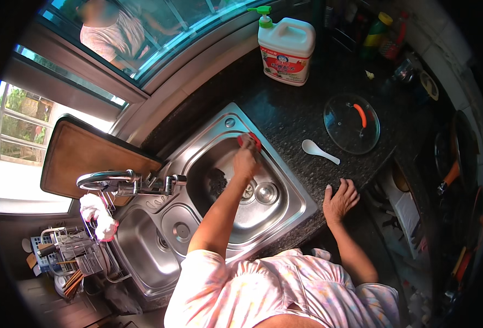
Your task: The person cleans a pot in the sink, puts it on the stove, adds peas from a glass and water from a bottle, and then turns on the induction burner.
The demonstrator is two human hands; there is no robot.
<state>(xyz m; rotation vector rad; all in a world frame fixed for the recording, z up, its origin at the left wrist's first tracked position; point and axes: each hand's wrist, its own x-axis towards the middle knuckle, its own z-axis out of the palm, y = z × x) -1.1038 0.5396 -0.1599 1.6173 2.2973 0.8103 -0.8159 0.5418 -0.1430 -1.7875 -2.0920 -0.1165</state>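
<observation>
My left hand point(247, 160) reaches over the large stainless steel sink basin point(262, 229) and grips a red scrubber or cloth point(254, 141), pressed to the basin's upper rim. The hand hides part of it, so its exact kind is unclear. Below that forearm, a dark scouring pad or mesh point(217, 182) lies in the basin, near a drain strainer and a round metal cup point(266, 192). My right hand point(342, 201) rests palm down on the dark stone counter's front edge, fingers apart, holding nothing. Just beyond it lies a white spoon point(319, 151).
A glass lid point(351, 124) with an orange handle and a white pump jug point(286, 53) stand on the counter. Left are a chrome faucet point(131, 182), cutting board point(90, 151), small basin point(143, 242) and dish rack point(81, 254). Pans point(456, 151) sit at right.
</observation>
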